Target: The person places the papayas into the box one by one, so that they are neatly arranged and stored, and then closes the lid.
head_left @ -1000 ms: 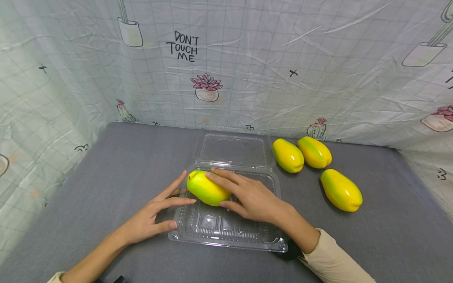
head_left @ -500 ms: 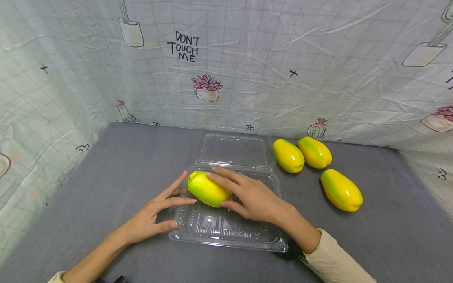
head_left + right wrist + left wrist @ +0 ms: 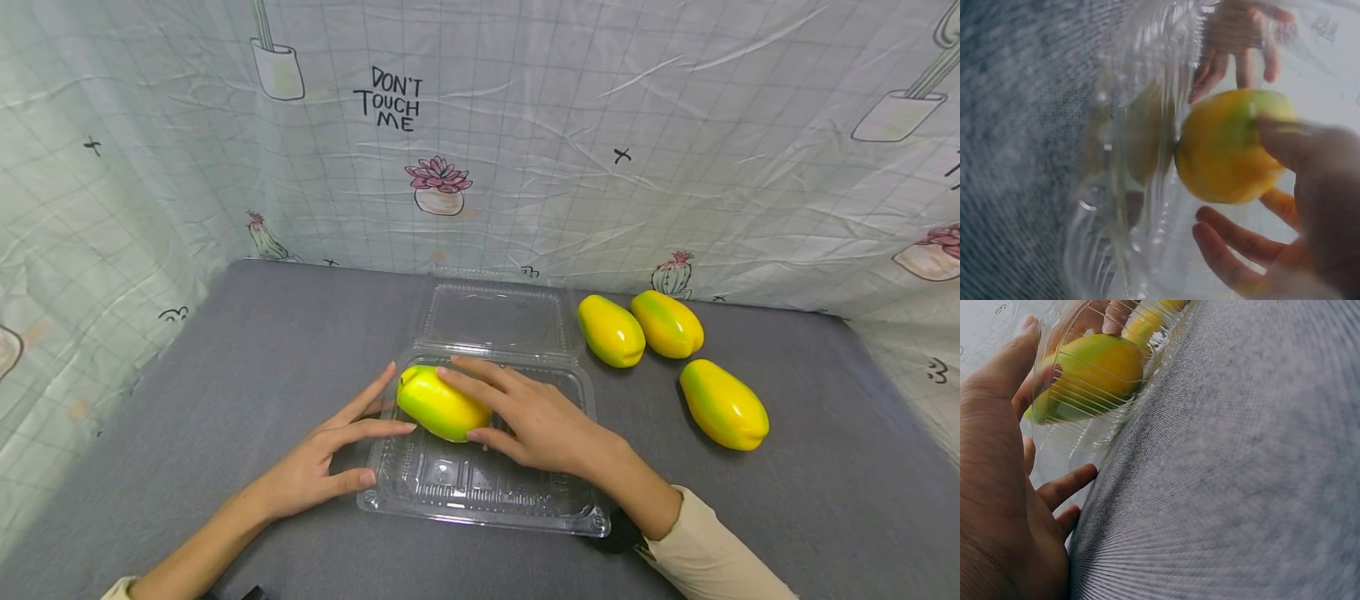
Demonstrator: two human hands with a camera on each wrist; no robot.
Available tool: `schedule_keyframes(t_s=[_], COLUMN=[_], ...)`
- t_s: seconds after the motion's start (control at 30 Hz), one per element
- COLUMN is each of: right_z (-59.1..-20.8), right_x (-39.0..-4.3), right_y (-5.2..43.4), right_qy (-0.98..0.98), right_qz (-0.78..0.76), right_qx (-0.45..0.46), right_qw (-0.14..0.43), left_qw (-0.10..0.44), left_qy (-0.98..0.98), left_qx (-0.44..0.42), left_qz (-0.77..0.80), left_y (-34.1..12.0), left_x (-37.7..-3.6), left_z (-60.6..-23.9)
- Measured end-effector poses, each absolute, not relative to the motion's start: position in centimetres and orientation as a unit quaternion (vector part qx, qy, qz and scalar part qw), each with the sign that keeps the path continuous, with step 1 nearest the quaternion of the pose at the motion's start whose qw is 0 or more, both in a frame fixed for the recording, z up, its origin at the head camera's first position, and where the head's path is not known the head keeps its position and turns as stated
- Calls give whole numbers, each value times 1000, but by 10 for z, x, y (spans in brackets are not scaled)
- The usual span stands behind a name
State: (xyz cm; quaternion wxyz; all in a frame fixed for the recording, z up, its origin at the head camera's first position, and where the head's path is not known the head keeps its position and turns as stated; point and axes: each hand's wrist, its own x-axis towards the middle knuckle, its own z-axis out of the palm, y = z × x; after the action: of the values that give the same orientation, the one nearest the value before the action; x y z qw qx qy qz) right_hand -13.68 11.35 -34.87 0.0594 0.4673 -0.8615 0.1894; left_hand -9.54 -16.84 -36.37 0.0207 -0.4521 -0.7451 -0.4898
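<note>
A yellow-green papaya (image 3: 438, 406) is inside the base of a clear plastic clamshell box (image 3: 517, 504), near its left side. My right hand (image 3: 543, 425) grips it from the right, thumb on the near side and fingers over the far side. In the right wrist view the same papaya (image 3: 1232, 147) shows between the thumb and fingers. At the box's left edge, my left hand (image 3: 318, 458) has its fingers spread and straight, with the tips at the rim. The left wrist view shows the papaya (image 3: 1088, 375) through the ribbed box wall, beside the left hand (image 3: 1004, 444).
Three more papayas lie right of the box: one beside the lid (image 3: 611, 331), one behind it to the right (image 3: 667, 325), one nearer (image 3: 723, 406). The clear lid (image 3: 495, 317) lies folded back toward the printed curtain (image 3: 525, 167). Grey cloth (image 3: 300, 333) covers the table.
The papaya under the right hand has shifted very slightly toward the near side of the box. Both hands and the box have stayed nearly in place.
</note>
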Motion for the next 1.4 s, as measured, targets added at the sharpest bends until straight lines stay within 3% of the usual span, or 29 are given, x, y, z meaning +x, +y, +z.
schedule_keyframes(t_s=[0.37, 0.9, 1.4], right_z=[-348, -350, -345], right_x=[-137, -139, -140], right_y=[114, 108, 111], right_qy=[-859, -866, -870], right_qz=[196, 169, 171], right_qx=[469, 462, 455], right_qw=[53, 94, 82], left_qw=[19, 21, 20], left_qy=[-744, -753, -749], left_qx=[-453, -448, -451], left_qz=[-491, -482, -485], left_y=[-169, -170, -169], left_x=[-95, -93, -96], left_z=[-363, -365, -363])
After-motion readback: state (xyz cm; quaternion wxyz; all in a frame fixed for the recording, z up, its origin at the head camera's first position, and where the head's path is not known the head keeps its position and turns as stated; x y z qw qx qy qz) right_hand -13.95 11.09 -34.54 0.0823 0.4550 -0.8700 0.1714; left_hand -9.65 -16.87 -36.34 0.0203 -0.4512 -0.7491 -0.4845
